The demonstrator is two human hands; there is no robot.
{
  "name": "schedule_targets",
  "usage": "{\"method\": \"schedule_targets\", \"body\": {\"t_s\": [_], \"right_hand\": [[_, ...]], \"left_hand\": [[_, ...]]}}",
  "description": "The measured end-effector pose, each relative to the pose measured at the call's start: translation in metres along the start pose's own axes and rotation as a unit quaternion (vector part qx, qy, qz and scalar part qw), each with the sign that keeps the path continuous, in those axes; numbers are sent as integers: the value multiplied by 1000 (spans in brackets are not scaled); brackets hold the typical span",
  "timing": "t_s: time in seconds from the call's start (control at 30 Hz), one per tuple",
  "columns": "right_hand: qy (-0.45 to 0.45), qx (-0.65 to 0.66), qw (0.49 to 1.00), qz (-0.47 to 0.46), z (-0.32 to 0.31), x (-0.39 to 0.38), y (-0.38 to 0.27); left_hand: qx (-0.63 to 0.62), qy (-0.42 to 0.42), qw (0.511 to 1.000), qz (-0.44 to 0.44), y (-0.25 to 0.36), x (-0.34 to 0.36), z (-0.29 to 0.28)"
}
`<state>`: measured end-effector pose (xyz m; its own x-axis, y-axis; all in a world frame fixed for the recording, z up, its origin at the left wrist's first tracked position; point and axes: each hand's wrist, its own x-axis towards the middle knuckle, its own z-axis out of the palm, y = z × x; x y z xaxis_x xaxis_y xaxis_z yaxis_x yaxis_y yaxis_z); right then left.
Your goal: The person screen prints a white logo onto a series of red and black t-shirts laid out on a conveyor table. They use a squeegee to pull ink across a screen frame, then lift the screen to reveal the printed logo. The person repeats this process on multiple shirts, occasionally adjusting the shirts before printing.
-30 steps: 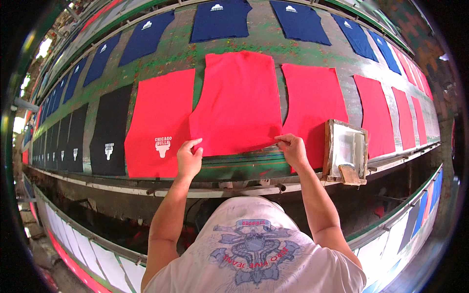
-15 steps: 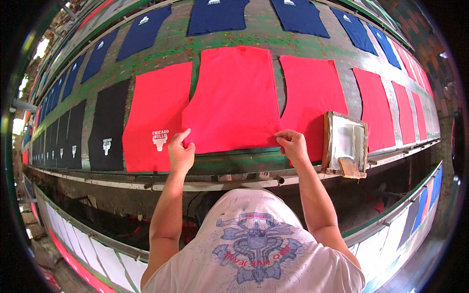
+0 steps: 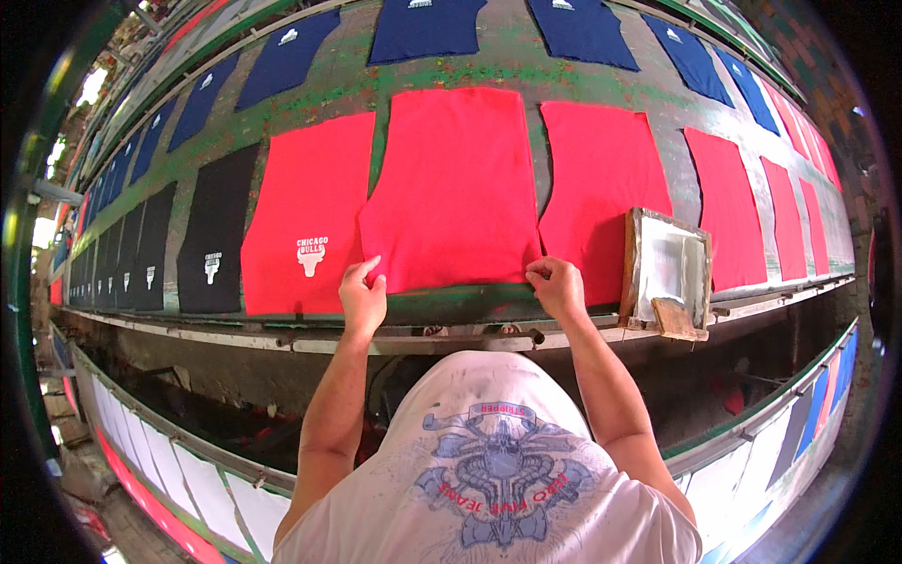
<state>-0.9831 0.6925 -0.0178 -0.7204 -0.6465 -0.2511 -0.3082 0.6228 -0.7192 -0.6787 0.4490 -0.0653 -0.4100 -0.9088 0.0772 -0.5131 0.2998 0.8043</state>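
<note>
In front of me a plain red fabric panel lies on the long green table, its lower edge toward me. My left hand is at its lower left corner, thumb and forefinger closed on the edge. At the lower right corner my right hand pinches the edge between thumb and fingers. Left of it lies another red panel with a white bull-head print near its lower edge. A plain red panel lies to the right, partly under a wooden-framed printing screen.
A small wooden squeegee rests in the screen, which overhangs the table's near rail. Printed black panels continue leftward, more red ones rightward. Navy panels line the far side. Another table with white panels stands behind me.
My left hand has moved slightly right and inward along the red panel's lower edge. My right hand stays near the lower right corner. The whole view has shifted slightly.
</note>
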Motion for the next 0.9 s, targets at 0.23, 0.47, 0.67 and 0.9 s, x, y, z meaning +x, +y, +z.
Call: {"method": "schedule_targets", "body": {"t_s": [0.23,0.47,0.67,0.9], "right_hand": [[19,-21,999,-35,2,4,9],[0,-19,997,-68,4,10,19],[-25,-82,993,-76,-2,12,17],[-7,-31,994,-107,2,14,26]], "left_hand": [[4,49,998,25,-2,-2,11],[21,82,996,-1,-5,-2,20],[52,100,994,8,-8,0,27],[-10,79,995,-62,-7,8,18]]}}
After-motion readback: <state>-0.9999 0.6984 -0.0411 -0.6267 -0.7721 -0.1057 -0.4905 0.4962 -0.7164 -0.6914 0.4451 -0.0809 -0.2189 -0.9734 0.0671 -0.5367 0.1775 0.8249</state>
